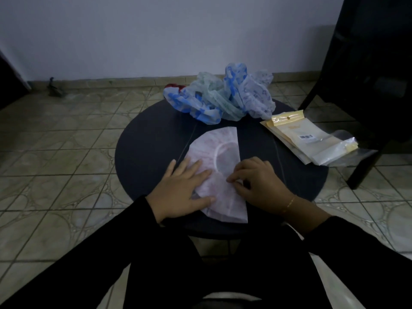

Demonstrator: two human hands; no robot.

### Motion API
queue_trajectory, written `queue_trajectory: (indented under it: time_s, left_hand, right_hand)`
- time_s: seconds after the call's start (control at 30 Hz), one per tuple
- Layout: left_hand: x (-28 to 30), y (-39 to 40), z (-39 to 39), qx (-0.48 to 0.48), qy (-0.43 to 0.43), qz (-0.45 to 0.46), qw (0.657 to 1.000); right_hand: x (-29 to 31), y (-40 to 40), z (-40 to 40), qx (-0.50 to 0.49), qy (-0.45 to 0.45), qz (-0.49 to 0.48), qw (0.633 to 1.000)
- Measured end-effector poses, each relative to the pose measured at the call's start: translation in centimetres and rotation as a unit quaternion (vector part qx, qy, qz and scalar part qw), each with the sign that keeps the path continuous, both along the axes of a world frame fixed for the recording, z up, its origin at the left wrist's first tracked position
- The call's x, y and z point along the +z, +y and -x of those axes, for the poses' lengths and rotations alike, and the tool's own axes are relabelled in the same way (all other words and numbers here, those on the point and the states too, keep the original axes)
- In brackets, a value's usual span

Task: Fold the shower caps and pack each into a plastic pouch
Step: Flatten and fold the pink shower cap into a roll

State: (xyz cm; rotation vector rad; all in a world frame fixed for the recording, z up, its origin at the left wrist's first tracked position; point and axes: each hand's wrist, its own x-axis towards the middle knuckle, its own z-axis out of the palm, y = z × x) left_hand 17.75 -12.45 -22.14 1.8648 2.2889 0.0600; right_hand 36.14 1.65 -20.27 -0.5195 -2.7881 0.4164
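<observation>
- Currently, the pale pink, thin plastic shower cap [219, 166], already folded into a flat half-round with its white elastic ring showing through, lies on the near half of the round dark table [145, 148], directly in front of the seated person.
- Left hand [181, 190]: fingers straight and spread, palm pressing flat on the cap's left part. It grips nothing; it only holds the film down.
- Right hand [259, 181]: fingers curled, fingertips pinching a small bit of the cap's film near its straight folded edge. A thin gold bracelet [289, 202] sits on that wrist.
- Risk 1: the film looks slick and springy; if the left palm lifts before the next fold is creased, the elastic would likely pull the half-round open again.
- Risk 2: the pinch takes only a small bite of film; it could slip, or drag only the top layer, leaving the fold skewed.
- Risk 3: the cap's near corner reaches close to the table's front edge; a sideways tug could slide it off.
- Risk 4: the stack of clear and cream plastic pouches [307, 139] overhangs the table's right rim and could tip off if nudged.
- Count: one cap being folded.
- Count: crumpled heap of blue-patterned and pale green shower caps [219, 97] at the far edge; at least three, exact number not separable. A small red item behind it is unidentifiable.
- Count: pouches, several overlapping; exact number not readable.
- Count: one table, two hands.
</observation>
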Motion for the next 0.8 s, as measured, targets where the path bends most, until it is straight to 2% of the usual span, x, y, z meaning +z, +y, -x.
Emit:
queue_trajectory:
  time_s: [0.07,0.13,0.2,0.27,0.37,0.6,0.8]
  left_hand:
    - [-0.1,-0.1,-0.4,0.000,0.001,-0.041,0.999]
    - [-0.4,-0.2,-0.7,-0.016,-0.004,-0.121,0.993]
    - [-0.6,-0.4,-1.2,-0.047,-0.028,-0.217,0.975]
    - [-0.5,-0.5,-1.8,-0.084,-0.058,-0.268,0.958]
    - [-0.1,-0.6,-2.6,-0.131,-0.093,-0.229,0.960]
    - [0.4,-1.1,-2.8,-0.111,-0.117,-0.147,0.976]
    - [0.3,-1.1,-3.0,-0.110,-0.091,-0.179,0.973]
  right_hand:
    - [-0.3,-0.5,-1.3,0.024,0.011,0.019,0.999]
    - [-0.7,-0.7,-2.1,0.044,0.005,0.016,0.999]
    - [-1.1,-0.8,-2.7,0.053,-0.004,0.001,0.999]
    - [-1.5,-1.0,-2.9,0.058,0.011,-0.009,0.998]
    - [-1.8,-1.2,-2.9,0.075,0.022,-0.018,0.997]
    - [-1.2,-1.3,-3.1,0.062,-0.025,0.019,0.998]
    - [-0.5,-1.6,-3.8,0.060,-0.073,0.044,0.995]
